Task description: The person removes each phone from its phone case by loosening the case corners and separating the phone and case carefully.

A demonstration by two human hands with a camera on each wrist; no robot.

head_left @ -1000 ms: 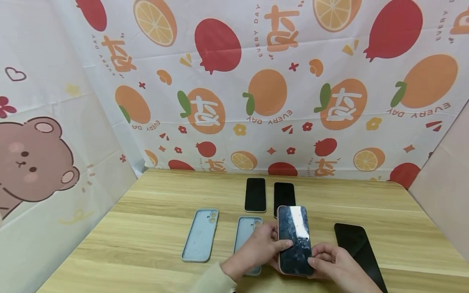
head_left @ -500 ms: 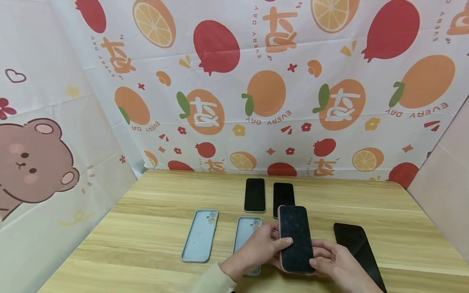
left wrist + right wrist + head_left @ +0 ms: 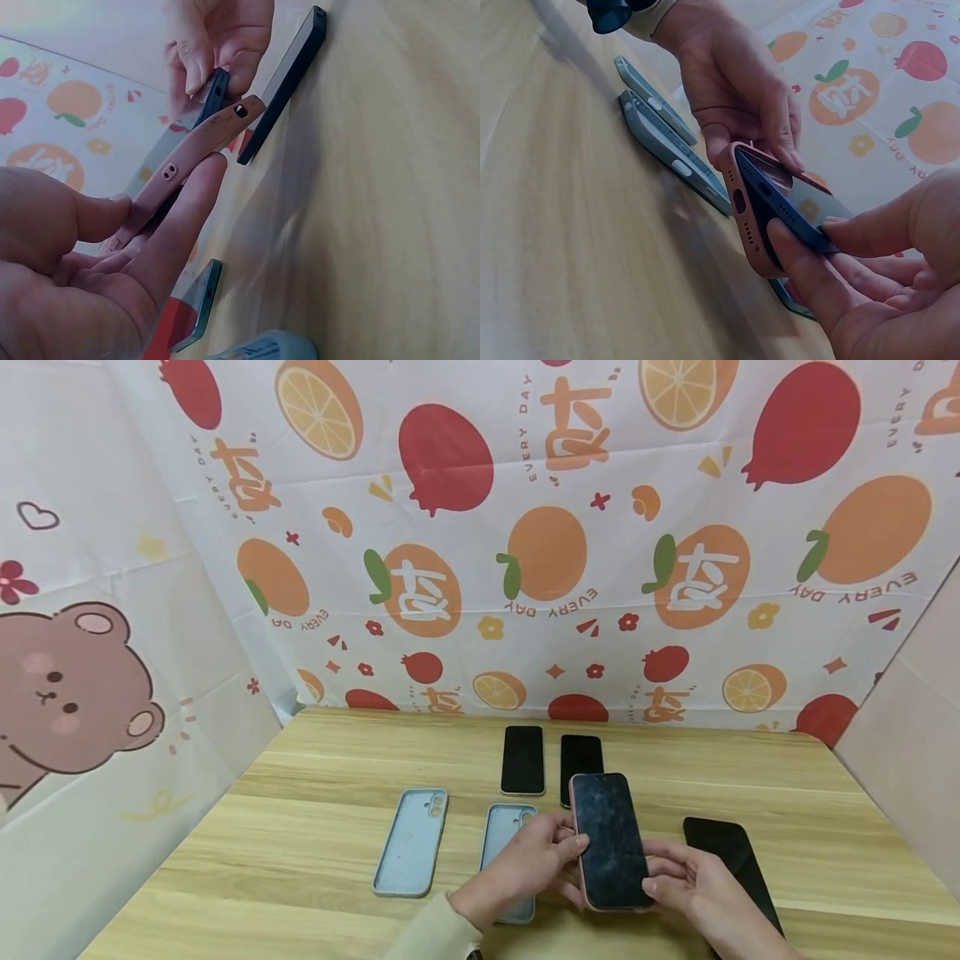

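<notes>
A dark phone (image 3: pixel 613 843) sits tilted in a pink phone case (image 3: pixel 739 206), its bottom end lifted out so that a wedge-shaped gap shows in the right wrist view. My left hand (image 3: pixel 534 857) grips the case along its left side, thumb at the screen's edge and fingers beneath. With thumb and forefinger, my right hand (image 3: pixel 686 881) pinches the phone's lower right corner; the forefinger reaches into the gap between phone and case. Both are held above the table. In the left wrist view the case's side (image 3: pixel 184 165) bows slightly.
Two light blue phone cases, one on the left (image 3: pixel 408 843) and one partly under my left arm (image 3: pixel 497 843), lie on the wooden table (image 3: pixel 285 827). Two black phones (image 3: pixel 522 760) lie at the back, another (image 3: pixel 731 852) beside my right hand. A fruit-print cloth (image 3: pixel 465 560) hangs behind.
Phone and case have risen slightly and shifted right, tilting more. My left thumb has slid from the screen toward its left edge. My right hand has moved slightly right and up with the phone's corner.
</notes>
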